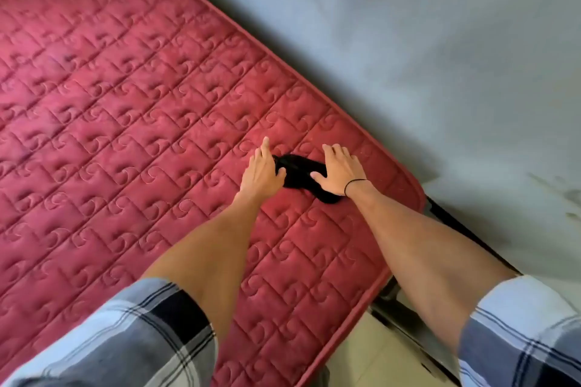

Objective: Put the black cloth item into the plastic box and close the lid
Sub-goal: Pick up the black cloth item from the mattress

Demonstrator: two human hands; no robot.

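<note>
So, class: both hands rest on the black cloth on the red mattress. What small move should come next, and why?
Probably gather the black cloth item into one hand and lift it. Left hand and right hand lie flat on it, not gripping, it lies spread on the mattress, and no plastic box is in view.

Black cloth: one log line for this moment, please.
black cloth: flat on red quilted mattress | left hand: on its edge | right hand: pressing it | plastic box: not visible
</note>
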